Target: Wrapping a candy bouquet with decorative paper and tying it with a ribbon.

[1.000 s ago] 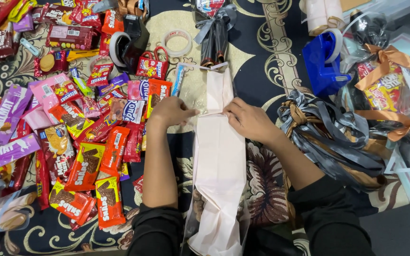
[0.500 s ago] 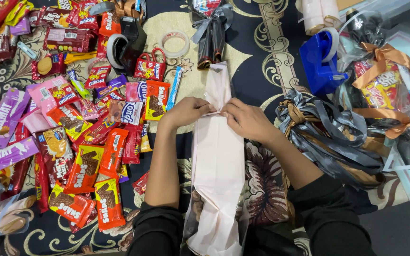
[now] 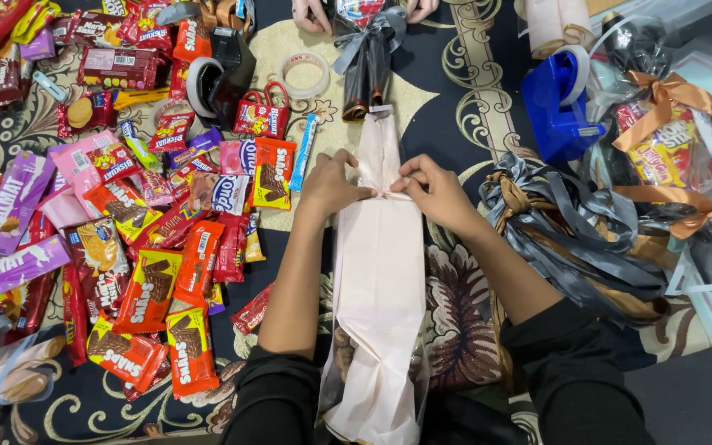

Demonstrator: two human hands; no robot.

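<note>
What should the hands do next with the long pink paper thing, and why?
Probably tape the pinched spot. Both hands, left hand and right hand, squeeze the pink wrapped bundle together near its top, and nothing else seems to hold that gather. The blue tape dispenser sits just beyond the right hand.

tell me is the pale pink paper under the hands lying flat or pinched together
Pinched together: both hands, left hand and right hand, gather the pink paper into a narrow neck.

A home floor used for gift wrapping: patterned carpet (image 3: 463,58), snack packets (image 3: 150,288), ribbons (image 3: 570,231), tape dispenser (image 3: 558,103).
</note>
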